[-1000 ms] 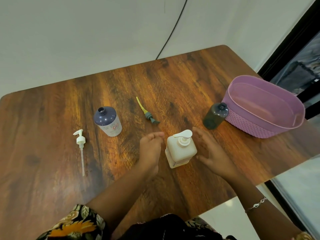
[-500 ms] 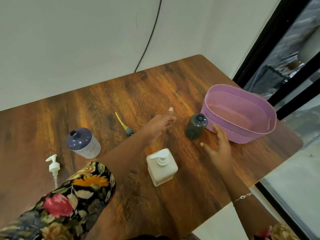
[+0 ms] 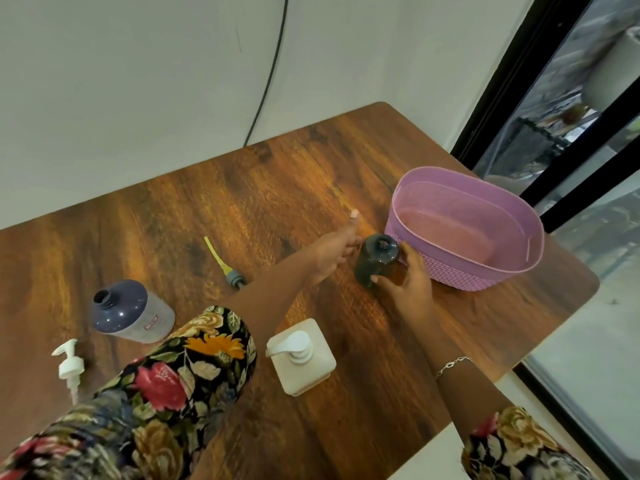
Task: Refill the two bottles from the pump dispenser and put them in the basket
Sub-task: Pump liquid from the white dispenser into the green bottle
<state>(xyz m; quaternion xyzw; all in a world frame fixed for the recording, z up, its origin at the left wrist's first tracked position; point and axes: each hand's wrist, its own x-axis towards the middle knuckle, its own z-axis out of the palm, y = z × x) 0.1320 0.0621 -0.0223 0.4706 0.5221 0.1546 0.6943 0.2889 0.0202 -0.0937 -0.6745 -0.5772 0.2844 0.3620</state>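
So the wooden bench (image 3: 242, 202) fills most of the view. The biggest thing on it is the lilac basket (image 3: 464, 277), over at about 3 o'clock, and nothing is in it. Next down is the grey-blue bottle (image 3: 130, 311) at 8 o'clock, upright with its neck uncapped. The cream pump dispenser (image 3: 303, 355) stands near the front edge at 6 o'clock, its pump head on and nobody touching it.

The small dark bottle (image 3: 375, 259) stands upright with its mouth uncapped, just beside the basket's wall on its 9 o'clock side. I can't tell if the two actually touch. The right hand (image 3: 412, 282) grips it, thumb across the front and fingers (image 3: 407, 249) curled round the back. The left hand (image 3: 334, 252) comes in from the bottle's 9 o'clock, fingers held together pointing at its shoulder and thumb sticking up. Whether those fingertips touch it, hard to say.

For the small stuff, a loose white pump (image 3: 71, 367) lies at the grey-blue bottle's 7 o'clock. A yellow-tubed cap piece (image 3: 225, 265) lies at the dispenser's 11 o'clock. There's a thin bracelet (image 3: 452, 365) on the right wrist.
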